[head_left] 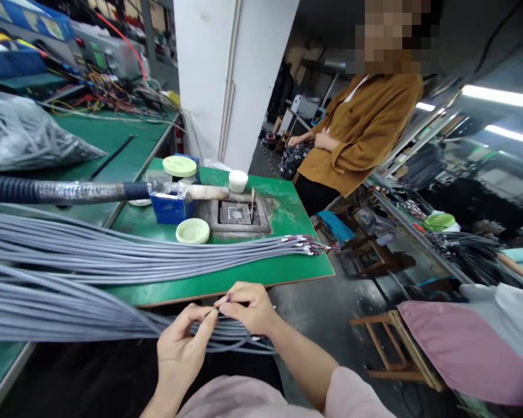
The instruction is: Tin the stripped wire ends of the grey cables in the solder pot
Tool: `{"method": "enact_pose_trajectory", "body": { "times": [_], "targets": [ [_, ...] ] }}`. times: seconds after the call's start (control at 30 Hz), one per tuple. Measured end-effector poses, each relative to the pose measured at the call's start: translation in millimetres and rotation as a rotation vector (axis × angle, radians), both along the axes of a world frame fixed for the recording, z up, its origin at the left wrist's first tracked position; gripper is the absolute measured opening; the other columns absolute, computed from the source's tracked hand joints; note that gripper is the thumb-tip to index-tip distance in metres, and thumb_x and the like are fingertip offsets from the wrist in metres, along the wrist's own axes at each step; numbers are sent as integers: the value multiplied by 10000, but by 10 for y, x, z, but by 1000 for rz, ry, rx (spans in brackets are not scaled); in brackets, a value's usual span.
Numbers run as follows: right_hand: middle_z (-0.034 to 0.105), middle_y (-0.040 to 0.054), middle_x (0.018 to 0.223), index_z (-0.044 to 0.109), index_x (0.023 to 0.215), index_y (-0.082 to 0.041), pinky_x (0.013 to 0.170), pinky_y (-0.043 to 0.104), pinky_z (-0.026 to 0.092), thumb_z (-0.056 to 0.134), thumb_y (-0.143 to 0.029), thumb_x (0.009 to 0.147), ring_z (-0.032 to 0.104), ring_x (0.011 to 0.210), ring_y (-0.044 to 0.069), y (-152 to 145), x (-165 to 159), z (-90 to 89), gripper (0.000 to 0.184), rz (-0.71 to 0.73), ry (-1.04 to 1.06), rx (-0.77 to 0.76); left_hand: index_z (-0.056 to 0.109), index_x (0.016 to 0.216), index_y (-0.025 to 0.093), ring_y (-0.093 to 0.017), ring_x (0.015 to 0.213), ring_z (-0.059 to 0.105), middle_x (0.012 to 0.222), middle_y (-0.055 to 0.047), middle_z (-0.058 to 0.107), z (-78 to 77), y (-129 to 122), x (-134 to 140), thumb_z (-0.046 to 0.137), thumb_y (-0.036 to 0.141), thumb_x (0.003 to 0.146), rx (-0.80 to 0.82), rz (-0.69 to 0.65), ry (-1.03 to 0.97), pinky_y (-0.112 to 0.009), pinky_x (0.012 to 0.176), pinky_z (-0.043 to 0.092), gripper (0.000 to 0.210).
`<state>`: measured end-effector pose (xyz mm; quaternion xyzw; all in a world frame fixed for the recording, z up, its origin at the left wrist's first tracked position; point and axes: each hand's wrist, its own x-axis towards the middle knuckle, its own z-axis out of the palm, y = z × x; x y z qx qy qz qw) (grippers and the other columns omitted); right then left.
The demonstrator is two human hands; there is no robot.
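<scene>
Thin coloured wires, orange and blue among them (229, 297), stand up at the fingers of the right hand (250, 307), just in front of the table's near edge. The right hand is half curled, its thumb and forefinger closed on the wires. The left hand (183, 339) has thumb and forefinger pressed together, tips meeting those of the right; what lies between them is too small to tell.

Grey round-sheathed cables are present in two bundles, strands too closely laid to count. The near bundle (70, 307) passes beneath the hands; the far bundle (192, 258) lies across the green flat-topped table (283, 270), its stripped ends showing red and white.

Beyond the far bundle: one square grey recessed tray (239, 229), with one thin brown stick (253, 197) upright in it; one blue box (168, 210); one pale green round dish (192, 231) on the table; one pale green round lid (179, 166) farther back; one white tub (237, 181); one dark corrugated hose (9, 188) with silver wrapping, its pale nozzle (207, 192) pointing toward the tray.

One person in a brown shirt (361, 128) stands past the table.
</scene>
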<state>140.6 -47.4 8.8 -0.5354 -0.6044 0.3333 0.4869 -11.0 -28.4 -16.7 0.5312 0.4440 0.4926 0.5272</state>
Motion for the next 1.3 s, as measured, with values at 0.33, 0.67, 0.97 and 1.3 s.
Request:
{"method": "enact_pose_trajectory", "body": {
  "times": [0.33,0.67,0.97,1.3],
  "targets": [
    [622,26,624,655,616,-191,601,262,455,632,-426,812,587,625,147,76,-86,72,306,-17,-7,87,659,653,174,-139,574,588,586,-13,636,-54,-55,58,760,486,659,-232,-58,-217,-222,567,505,328],
    [511,-17,576,585,559,-182,536,235,371,606,-341,825,480,545,100,210,-42,230,311,11,-112,61,656,684,163,-157,607,618,632,-21,651,-6,66,-24,707,441,732,-55,-72,-134,-259,605,522,287],
    [486,-39,455,515,516,-182,495,232,351,588,-352,759,463,443,100,1183,296,704,305,-17,-344,-91,646,780,182,-128,650,596,698,-10,667,-157,481,-309,584,224,860,574,179,336,-255,644,465,110],
    [568,0,493,706,632,-126,524,233,306,563,-308,774,524,544,120,2055,142,532,271,13,-942,-257,639,807,206,-147,648,531,648,9,626,-371,524,-256,569,214,879,752,126,672,-317,636,328,101]
  ]
}}
